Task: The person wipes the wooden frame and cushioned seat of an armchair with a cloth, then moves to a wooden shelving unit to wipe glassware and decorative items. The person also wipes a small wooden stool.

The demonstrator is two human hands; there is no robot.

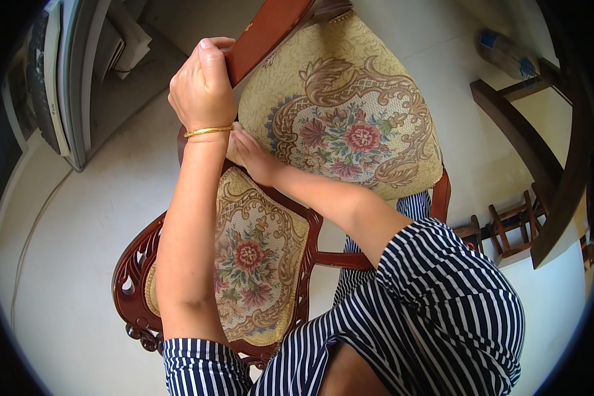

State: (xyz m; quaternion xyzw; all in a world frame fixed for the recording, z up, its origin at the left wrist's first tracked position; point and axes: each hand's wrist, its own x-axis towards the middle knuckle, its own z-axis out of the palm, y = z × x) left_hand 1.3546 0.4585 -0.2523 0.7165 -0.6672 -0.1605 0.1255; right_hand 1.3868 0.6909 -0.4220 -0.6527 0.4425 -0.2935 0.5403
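Observation:
Before me stands a chair of reddish-brown wood with a floral tapestry seat [361,136]. Its carved backrest [250,255] has a matching upholstered panel and lies nearer to my body. My left hand [203,86], with a gold bangle [209,131] at the wrist, is closed around the end of a wooden armrest [267,39], whose finish is chipped in one spot. My right hand [257,161] reaches under the left wrist, between the seat and the backrest's top. Its fingers lie against a pale piece [233,151], partly hidden; I cannot tell whether it is cloth.
At the right are dark curved wooden furniture legs [519,133], a large plastic bottle [497,52] on the floor and small wooden stools [510,227]. A grey cabinet-like unit [81,84] with papers [131,42] stands at the left. A thin cable [29,237] crosses the pale floor.

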